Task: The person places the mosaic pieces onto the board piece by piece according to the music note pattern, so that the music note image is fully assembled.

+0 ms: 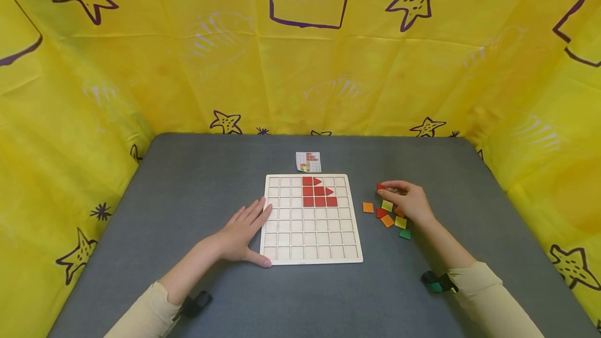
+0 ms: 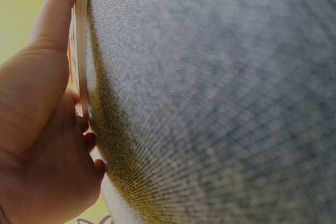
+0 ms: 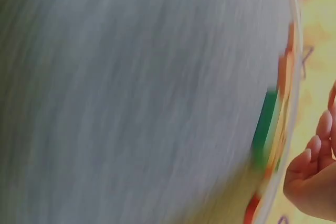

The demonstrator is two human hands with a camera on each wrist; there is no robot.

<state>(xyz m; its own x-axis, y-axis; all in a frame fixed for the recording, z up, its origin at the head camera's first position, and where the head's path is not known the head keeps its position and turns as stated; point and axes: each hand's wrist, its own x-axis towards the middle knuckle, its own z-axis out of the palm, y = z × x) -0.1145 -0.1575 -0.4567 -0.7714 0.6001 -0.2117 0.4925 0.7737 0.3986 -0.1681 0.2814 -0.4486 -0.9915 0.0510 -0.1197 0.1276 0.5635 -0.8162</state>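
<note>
A pale square grid board (image 1: 284,226) lies on the table, with red square tiles (image 1: 320,201) filling cells near its top. Two red triangle tiles (image 1: 329,191) end the upper two rows. My left hand (image 1: 239,233) rests at the board's left edge, fingers straight, its thumb at the lower left corner. To the right, my right hand (image 1: 410,200) pinches a red tile (image 1: 381,186) between thumb and fingertips; its outline is mostly covered. Under and beside that hand lie orange tiles (image 1: 387,220), yellow tiles (image 1: 400,222), a red tile (image 1: 381,213) and a green tile (image 1: 405,234).
Behind the board sits a small card (image 1: 308,161) printed with a coloured grid pattern. One orange tile (image 1: 368,207) lies between the board and the other loose tiles. A yellow patterned cloth (image 1: 300,67) hangs around the grey table (image 1: 211,171).
</note>
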